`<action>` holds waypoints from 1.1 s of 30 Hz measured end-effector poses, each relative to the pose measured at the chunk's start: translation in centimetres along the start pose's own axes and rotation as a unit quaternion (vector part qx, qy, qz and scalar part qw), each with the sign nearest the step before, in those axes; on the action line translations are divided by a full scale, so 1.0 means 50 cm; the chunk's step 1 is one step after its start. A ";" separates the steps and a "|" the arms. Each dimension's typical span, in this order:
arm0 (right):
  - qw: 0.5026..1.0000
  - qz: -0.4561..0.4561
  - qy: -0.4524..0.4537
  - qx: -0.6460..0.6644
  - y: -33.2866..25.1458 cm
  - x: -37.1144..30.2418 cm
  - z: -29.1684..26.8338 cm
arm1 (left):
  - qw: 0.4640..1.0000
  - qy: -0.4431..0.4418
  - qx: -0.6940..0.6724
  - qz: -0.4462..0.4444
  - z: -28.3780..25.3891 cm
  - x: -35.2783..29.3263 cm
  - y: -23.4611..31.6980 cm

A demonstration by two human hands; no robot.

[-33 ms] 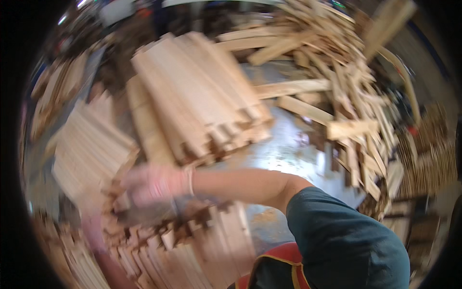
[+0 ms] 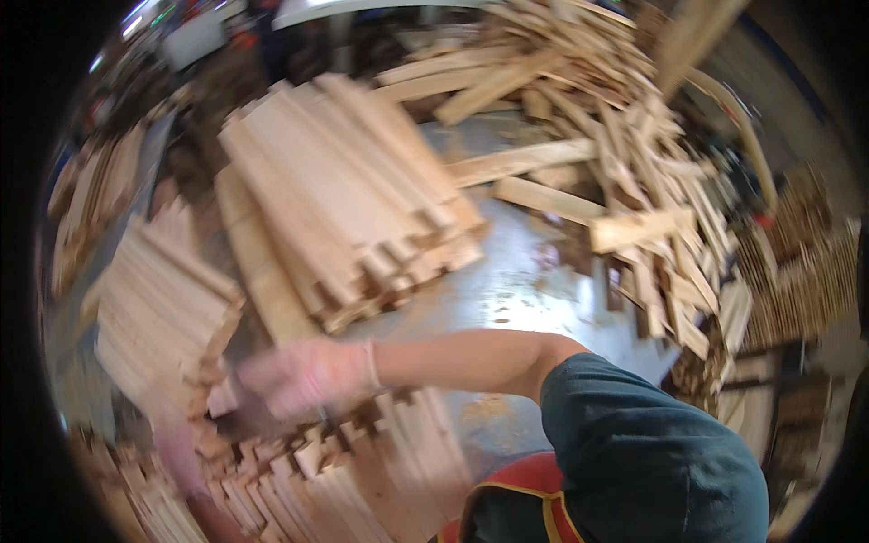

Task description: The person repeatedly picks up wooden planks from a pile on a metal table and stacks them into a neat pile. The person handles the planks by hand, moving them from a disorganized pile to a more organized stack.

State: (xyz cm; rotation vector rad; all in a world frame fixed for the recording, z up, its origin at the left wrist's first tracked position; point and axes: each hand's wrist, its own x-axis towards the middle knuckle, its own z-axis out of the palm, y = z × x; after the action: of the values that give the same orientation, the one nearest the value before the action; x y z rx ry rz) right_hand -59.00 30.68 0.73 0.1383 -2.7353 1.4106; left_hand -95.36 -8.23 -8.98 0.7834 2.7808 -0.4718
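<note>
Bundle [image 2: 158, 317] of pale wooden slats lies slanted toward the left edge of the grey tabletop [image 2: 534, 299]. Left hand [image 2: 176, 443], pinkish, is at the bundle's near end; too blurred to say if its fingers grip or just rest there. Right hand [image 2: 303, 376], pale pink glove, is just right of that same end, pointing left. Light block [image 2: 222, 396] shows by its fingertips, contact unclear; blur hides whether those fingers are bent around anything. Near row [image 2: 353, 489] of slats, ends uneven, runs along the tabletop's near edge. Middle stack [image 2: 317, 176] of slats sits further back, left of centre, wider plank [image 2: 258, 253] along its left side. Loose strips [image 2: 625, 136] heap over the far right corner.
</note>
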 end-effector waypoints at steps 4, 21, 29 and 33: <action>0.957 0.007 0.046 0.285 -0.066 -0.448 0.077 | 0.894 0.180 -0.390 0.131 -0.148 -0.271 0.303; 0.532 0.488 0.657 -0.217 0.053 -1.912 -0.121 | 0.765 0.204 -0.120 0.599 -0.398 -0.973 1.482; 0.610 0.686 0.273 -0.287 0.175 -1.954 -0.318 | 0.871 0.029 0.059 0.488 -0.383 -0.982 1.801; 0.648 0.690 0.234 -0.221 0.130 -1.916 -0.340 | 0.867 -0.100 -0.040 0.486 -0.304 -1.041 1.689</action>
State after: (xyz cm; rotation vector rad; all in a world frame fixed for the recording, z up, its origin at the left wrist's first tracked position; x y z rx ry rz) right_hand 35.77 53.21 -3.80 -2.3059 -2.3174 0.4358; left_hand -8.28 41.00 -0.73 1.7996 1.8411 -0.2039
